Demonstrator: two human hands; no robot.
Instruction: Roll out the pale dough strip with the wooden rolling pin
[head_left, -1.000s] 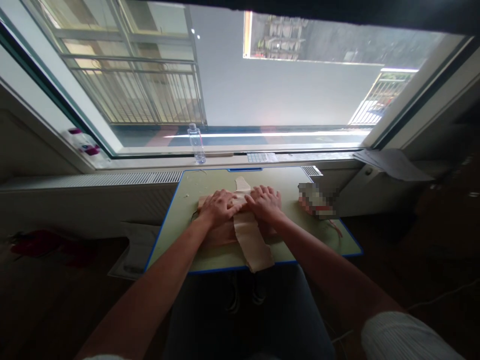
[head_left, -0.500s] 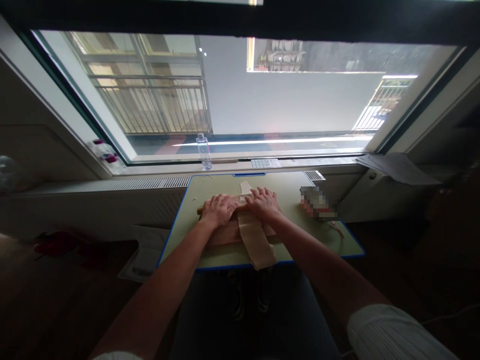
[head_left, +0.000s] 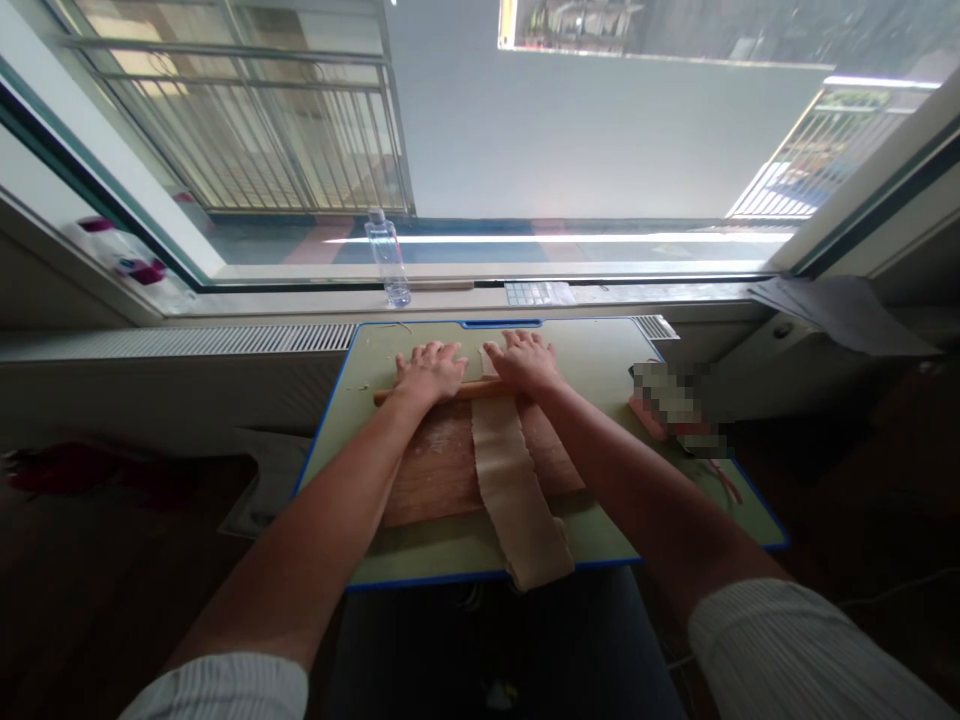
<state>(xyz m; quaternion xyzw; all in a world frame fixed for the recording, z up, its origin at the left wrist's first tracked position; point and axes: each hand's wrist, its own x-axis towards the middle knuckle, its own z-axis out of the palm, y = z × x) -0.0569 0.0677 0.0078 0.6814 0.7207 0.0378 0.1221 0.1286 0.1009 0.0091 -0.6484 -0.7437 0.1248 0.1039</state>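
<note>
A wooden rolling pin (head_left: 480,390) lies crosswise over a long strip of pale dough (head_left: 514,480). Under the dough is a wooden board (head_left: 435,465), lightly dusted with flour. My left hand (head_left: 430,370) rests palm down on the pin's left part, its fingers stretched out past the pin. Palm down too, my right hand (head_left: 526,360) presses on the pin's right part with fingers spread, hiding that end. The near end of the strip reaches past the board and hangs over the table's front edge; its far end shows between my hands.
The green table (head_left: 600,355) has a blue rim. A blurred item (head_left: 675,405) lies at its right side. On the windowsill stand a clear bottle (head_left: 388,260) and a purple-capped bottle (head_left: 124,255). Papers (head_left: 832,310) lie to the right.
Both hands have pushed the rolling pin forward, away from me, along the dough. More of the board and strip shows on the near side. The camera view has tipped down.
</note>
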